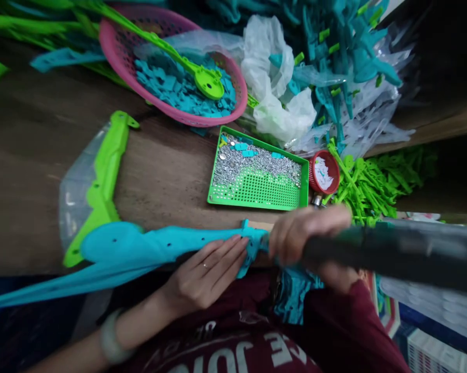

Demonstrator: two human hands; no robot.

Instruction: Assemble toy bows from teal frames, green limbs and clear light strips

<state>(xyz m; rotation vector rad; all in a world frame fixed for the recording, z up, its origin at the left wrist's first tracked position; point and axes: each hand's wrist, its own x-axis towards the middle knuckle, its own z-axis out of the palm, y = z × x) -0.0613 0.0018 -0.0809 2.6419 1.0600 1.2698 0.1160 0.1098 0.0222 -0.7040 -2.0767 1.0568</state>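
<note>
**A:** What are the hands doing?

**B:** The left hand [202, 277] lies flat, fingers extended, pressing down the long teal plastic part [155, 246] at the table's near edge, about six o'clock. The right hand [307, 233] is closed around a dark power screwdriver [392, 254], blurred, its tip hidden at the part's right end.

**A:** How should this step go well, in your judgement?

**B:** Keep the flat palm firm so the part can't twist, hold the tool square to the hole, and keep the left fingertips clear of the tip. I can't tell whether a screw is seated.

**A:** Where do the screws sit?

**B:** In the green perforated tray [256, 199] at twelve o'clock from the hands, heaped along its far side with a few teal bits mixed in.

**A:** Counts?

**B:** One teal part under the hands, with a second teal piece below it trailing toward eight o'clock. One green frame piece [104, 176] on a clear bag at ten o'clock. One pink basket [120, 46] of small teal pieces at eleven, one green handle [186, 65] lying across it. One small red lid [323, 173] at one o'clock. The screws, the green sprues [373, 181] and the bagged teal parts [342, 57] are too many to count.
</note>
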